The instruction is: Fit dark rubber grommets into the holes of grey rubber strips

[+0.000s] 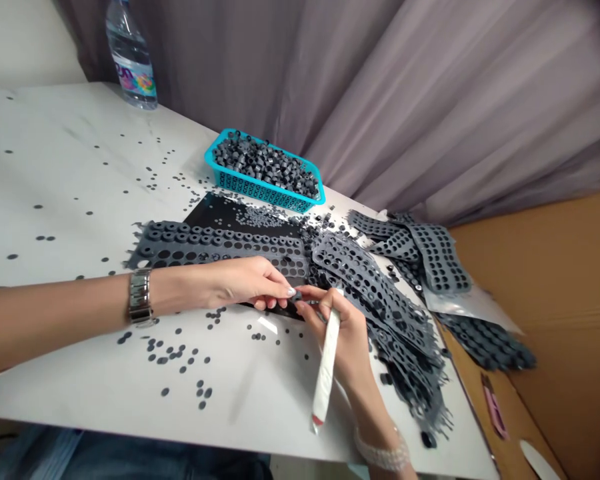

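- Between the left hand (240, 283) and the right hand (343, 337), a small dark piece (297, 297) is mostly covered by the fingers, so its shape is hard to make out.
- The lower end of the right forearm is cut off by the bottom of the view, and the left arm runs out past the left edge.
- The small dark piece sits just above a black sheet (240, 213), near the right edge of a gray punched rubber sheet (215, 248). That sheet lies flat on the white counter (70, 140), its rows of raised rings and round holes running across it.
- Black rubber discs (170, 353) are scattered over the counter around both forearms.
- A heap of similar punched sheets (375, 300) lies just beside the right hand.
- The left arm reaches in from the left, wearing a silver wristwatch (140, 297), with the hand turned palm-down.
- The left grip is a narrow pinch, its fingertips (285, 289) almost touching the right hand's fingers, but whether it holds the piece cannot be told.
- The right grip is curled around a white paper-wrapped stick (326, 360), whose red-marked end (317, 421) points down toward the person.
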### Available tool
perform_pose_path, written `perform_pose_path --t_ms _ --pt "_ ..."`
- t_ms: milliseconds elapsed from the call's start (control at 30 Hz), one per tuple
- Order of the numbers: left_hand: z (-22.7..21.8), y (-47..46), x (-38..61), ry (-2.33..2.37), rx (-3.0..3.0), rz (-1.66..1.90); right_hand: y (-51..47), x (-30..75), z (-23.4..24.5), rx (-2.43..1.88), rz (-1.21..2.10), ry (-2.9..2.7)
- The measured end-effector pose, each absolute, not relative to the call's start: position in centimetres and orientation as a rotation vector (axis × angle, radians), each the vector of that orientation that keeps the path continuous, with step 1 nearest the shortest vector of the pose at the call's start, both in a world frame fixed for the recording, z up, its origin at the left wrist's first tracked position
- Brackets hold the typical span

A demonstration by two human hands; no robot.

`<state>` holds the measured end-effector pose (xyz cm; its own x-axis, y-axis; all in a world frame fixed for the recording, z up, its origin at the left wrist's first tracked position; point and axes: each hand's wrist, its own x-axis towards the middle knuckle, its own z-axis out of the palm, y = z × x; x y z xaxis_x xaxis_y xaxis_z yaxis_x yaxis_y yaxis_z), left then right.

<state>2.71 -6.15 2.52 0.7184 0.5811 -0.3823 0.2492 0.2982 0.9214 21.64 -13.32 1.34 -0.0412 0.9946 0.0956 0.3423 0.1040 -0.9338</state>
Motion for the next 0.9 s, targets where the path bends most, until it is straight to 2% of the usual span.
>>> perform_pose_path --t_ms 100,200,433,667,800,900 --pt "2.4 -6.2 2.6 0.819 1.189 0.309 -13.1 22.6 1.1 -1.436 0.857 -1.502" --pt "2.7 -5.8 1.9 0.914 1.242 0.347 -13.1 25.2 0.9 -1.589 0.587 -1.573" --pt "3.7 -4.6 -1.5 1.269 1.851 0.411 -13.2 29.4 1.4 -1.796 0.208 -1.729" --pt "2.5 -3.9 -2.9 1.359 2.046 0.526 -8.2 23.4 1.6 -1.59 0.511 -1.848" --pt "2.6 -4.0 -3.3 1.359 1.989 0.553 -4.5 20.9 0.4 -1.535 0.553 -2.003" --pt "2.9 -4.0 -3.8 1.35 1.912 0.586 -3.4 20.7 -0.1 -1.49 0.754 -1.852"
